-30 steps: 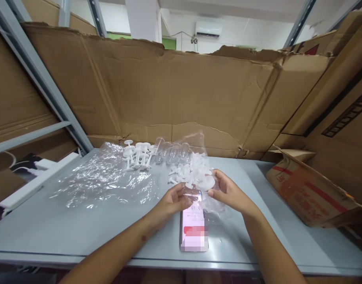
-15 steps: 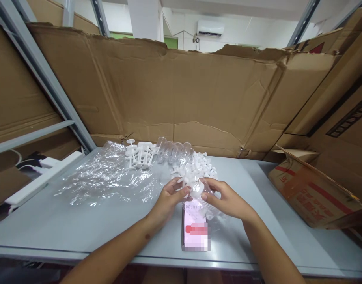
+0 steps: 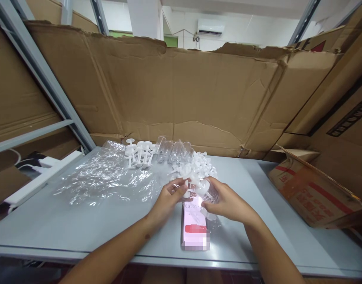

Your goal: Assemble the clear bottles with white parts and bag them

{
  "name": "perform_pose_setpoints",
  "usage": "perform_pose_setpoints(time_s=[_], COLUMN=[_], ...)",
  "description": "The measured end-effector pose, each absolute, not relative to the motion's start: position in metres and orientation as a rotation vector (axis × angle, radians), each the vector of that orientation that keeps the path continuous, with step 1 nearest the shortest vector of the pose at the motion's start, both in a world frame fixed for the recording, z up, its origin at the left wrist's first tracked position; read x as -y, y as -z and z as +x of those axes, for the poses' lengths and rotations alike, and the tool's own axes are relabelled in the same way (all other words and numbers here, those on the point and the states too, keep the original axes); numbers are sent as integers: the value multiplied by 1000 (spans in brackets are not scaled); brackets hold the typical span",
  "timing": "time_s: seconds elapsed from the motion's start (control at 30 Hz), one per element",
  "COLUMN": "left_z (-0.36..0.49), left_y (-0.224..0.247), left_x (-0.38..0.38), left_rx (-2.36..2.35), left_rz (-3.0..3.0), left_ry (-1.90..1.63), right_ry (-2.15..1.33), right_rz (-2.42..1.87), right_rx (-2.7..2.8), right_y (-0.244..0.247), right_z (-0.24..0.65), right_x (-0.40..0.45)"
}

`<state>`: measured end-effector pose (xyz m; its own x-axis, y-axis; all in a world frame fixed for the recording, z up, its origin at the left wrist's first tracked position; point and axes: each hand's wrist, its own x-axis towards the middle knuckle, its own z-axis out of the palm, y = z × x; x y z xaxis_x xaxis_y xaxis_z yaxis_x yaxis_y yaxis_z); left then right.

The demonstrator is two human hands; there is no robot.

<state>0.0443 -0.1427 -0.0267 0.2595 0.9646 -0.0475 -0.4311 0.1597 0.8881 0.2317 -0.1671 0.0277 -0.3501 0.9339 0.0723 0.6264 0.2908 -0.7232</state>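
My left hand (image 3: 170, 195) is closed, thumb and fingers pinching a small white plastic piece (image 3: 187, 190). My right hand (image 3: 225, 199) curls round a clear plastic tube (image 3: 212, 193) with fine lines on its side. Between the hands shows a round white disc (image 3: 202, 186); clear glare hides how it joins the tube. Just beyond the fingers lies a heap of small white plastic parts (image 3: 203, 165). Several clear tubes (image 3: 176, 152) lie behind it, with white plungers (image 3: 141, 152) to their left. Beneath my hands a phone (image 3: 195, 225) shows a running timer.
Crumpled clear plastic film (image 3: 104, 177) spreads over the grey table (image 3: 124, 232) on the left. A white power strip (image 3: 45, 179) lies at the left edge. An open cardboard box (image 3: 314, 193) stands at the right. A tall cardboard sheet (image 3: 183, 90) closes off the back.
My right hand has opened wider round the clear tube, and the white pieces between my hands have shifted and turned. The things on the table look the same.
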Motion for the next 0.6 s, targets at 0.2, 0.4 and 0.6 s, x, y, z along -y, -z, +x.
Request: perform_pose_setpoints(time_s=[0.2, 0.4, 0.6], left_z=[32, 12, 10], left_y=[22, 15, 12], left_x=[137, 127, 127], left_rx=[-762, -1009, -1297], left_rz=[1143, 1864, 2252], left_ry=[-1164, -1755, -1394], right_ry=[-807, -670, -454], right_rz=[-1406, -1423, -1504], right_rx=[2055, 2138, 2271], right_y=[-42, -56, -60], right_z=[252, 276, 280], right_x=[167, 165, 159])
